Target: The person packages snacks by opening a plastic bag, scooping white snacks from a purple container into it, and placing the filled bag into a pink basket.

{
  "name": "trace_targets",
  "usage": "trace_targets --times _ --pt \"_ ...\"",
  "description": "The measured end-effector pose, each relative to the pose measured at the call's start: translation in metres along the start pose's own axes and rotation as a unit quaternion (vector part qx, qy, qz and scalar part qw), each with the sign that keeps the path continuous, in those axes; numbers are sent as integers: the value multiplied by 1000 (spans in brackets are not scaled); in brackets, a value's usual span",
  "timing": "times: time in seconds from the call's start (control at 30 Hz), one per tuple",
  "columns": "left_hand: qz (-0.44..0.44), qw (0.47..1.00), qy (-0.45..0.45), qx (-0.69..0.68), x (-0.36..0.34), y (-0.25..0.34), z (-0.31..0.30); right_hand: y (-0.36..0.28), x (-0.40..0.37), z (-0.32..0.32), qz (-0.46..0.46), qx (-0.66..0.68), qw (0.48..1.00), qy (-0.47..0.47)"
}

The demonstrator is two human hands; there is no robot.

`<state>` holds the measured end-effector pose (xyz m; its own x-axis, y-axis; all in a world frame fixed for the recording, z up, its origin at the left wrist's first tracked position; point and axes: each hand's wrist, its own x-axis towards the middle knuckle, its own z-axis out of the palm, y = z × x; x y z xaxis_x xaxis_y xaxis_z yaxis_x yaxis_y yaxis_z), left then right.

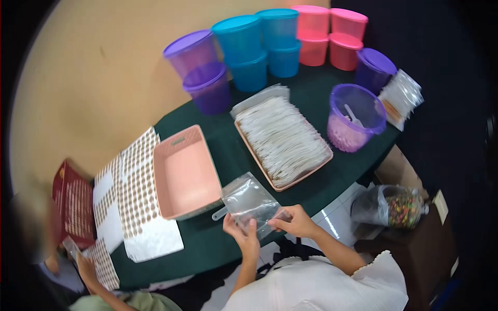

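A clear plastic bag (250,199) is stretched between my two hands at the table's front edge. My left hand (244,234) pinches its lower left side, and my right hand (294,222) grips its lower right corner. The bag looks flat and see-through. A pale scoop handle (219,213) sticks out on the table just left of the bag. Beyond the bag, a pink tray (280,189) holds tightly packed white packets (280,137). To the left lies an empty pink basket (187,179).
Sticker sheets (137,192) lie left, near a co-worker's hand (87,267) and a red basket (72,202). Lidded tubs (241,52) line the back. A purple bucket (355,116) with pink pieces and a scoop stands right, above a jar of colourful pieces (402,207).
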<state>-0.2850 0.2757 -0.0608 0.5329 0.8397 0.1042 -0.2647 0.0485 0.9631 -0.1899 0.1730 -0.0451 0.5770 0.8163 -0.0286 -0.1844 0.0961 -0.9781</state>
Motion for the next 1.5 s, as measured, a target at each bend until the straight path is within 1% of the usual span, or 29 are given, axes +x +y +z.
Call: trace_targets --times 0.03,0.1,0.13,0.17,0.2,0.23,0.27,0.3,0.4,0.43,0.5,0.53,0.6,0.63,0.7,0.73,0.8,0.83,0.9,0.93,0.97,1.03,1.07,1.13,1.27,1.37,1.43,1.47,1.5 --pt "63 997 29 34 -5 -6 3 -2 -7 -3 6 -26 999 40" --pt "234 957 -17 168 -9 -14 -3 -7 -16 -9 3 -61 993 99" --pt "235 944 -57 225 -13 -1 -2 -9 -22 -12 -7 -94 989 112" --pt "235 946 -66 213 -15 3 0 -10 -29 -15 -13 -128 984 122" --pt "198 939 -162 231 -19 5 1 -8 -33 -17 -41 -144 980 134" --pt "161 920 -256 249 -21 6 3 -11 -39 -18 -42 -150 978 140" --pt "151 928 -270 207 -24 7 11 -16 -45 -18 -45 -156 979 125" --pt "106 932 -296 179 -29 12 16 -19 -48 -18 -52 -162 979 109" --pt "76 907 -385 155 -35 10 16 -28 -64 -18 -53 -166 978 112" --pt "40 906 -400 136 -38 13 18 -31 -70 -19 -54 -169 978 112" --pt "91 889 -426 143 -43 21 25 -32 -79 -22 -58 -171 978 103" --pt "98 893 -416 139 -43 22 30 -32 -83 -23 -72 -161 977 118" --pt "104 873 -458 132 -47 23 35 -31 -90 -27 -85 -154 977 120" --pt "107 878 -448 131 -48 24 39 -32 -91 -31 -89 -130 979 130" --pt "99 858 -482 146 -51 25 47 -32 -92 -41 -88 -81 982 146" --pt "96 868 -466 145 -54 25 52 -27 -92 -50 -81 -87 985 129" --pt "6 885 -444 139 -57 25 65 -16 -88 -72 -99 -78 987 97" --pt "3 899 -417 135 -56 24 71 -18 -84 -77 -89 -84 990 69" --pt "46 898 -429 87 -48 18 81 -23 -75 -86 -105 -26 993 36" --pt "60 896 -432 78 -45 13 86 -24 -71 -94 -103 -23 994 -7" --pt "49 903 -421 74 -42 13 92 -29 -64 -98 -102 -18 994 -38" --pt "-1 911 -405 82 -36 15 104 -39 -50 -114 -117 -85 987 -75" --pt "-3 915 -394 87 -34 14 109 -46 -42 -121 -113 -80 986 -87" --pt "-98 910 -399 55 -29 10 121 -63 -28 -135 -112 -167 970 -134" --pt "-96 922 -370 63 -21 15 147 -80 -6 -162 -103 -200 958 -177" --pt "-106 931 -349 9 -17 5 163 -85 7 -182 -120 -179 956 -201" --pt "-102 946 -306 6 -18 -9 173 -87 12 -194 -167 -222 937 -210" --pt "-118 956 -266 32 -19 -11 180 -93 13 -198 -173 -212 937 -217" --pt "-119 953 -278 34 -20 -10 187 -95 12 -204 -175 -213 939 -205"
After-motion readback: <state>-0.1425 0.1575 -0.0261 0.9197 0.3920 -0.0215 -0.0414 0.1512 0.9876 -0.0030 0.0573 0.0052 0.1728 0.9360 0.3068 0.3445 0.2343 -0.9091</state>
